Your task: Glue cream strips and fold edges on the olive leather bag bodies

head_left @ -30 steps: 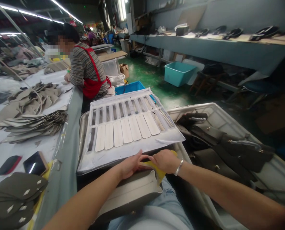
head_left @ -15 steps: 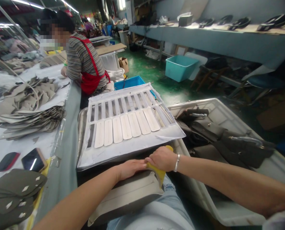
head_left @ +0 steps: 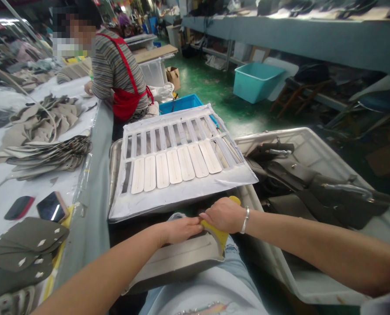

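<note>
A long grey piece with a cream strip (head_left: 178,258) along it lies across my lap, looking like a bag part. My left hand (head_left: 180,229) rests on its far edge, fingers stretched out flat and together. My right hand (head_left: 226,215) is closed around a flat yellow scraper-like tool (head_left: 220,238), whose wide end sits against the piece's right end. The fingertips of my left hand nearly meet my right thumb. Just beyond my hands, a white slotted board (head_left: 181,188) carries a row of several cream strips (head_left: 175,166).
To the right stands a white crate (head_left: 300,278) with grey bags (head_left: 293,175). The left table (head_left: 63,175) bears stacked grey pieces (head_left: 50,155), a phone (head_left: 52,207) and a dark oval item (head_left: 19,208). A co-worker in a red apron (head_left: 127,103) leans there; a turquoise tub (head_left: 255,83) stands behind.
The view has tilted down and shifted slightly, so the surroundings sit higher and further right. Both hands keep nearly the same pose on the piece and the yellow tool.
</note>
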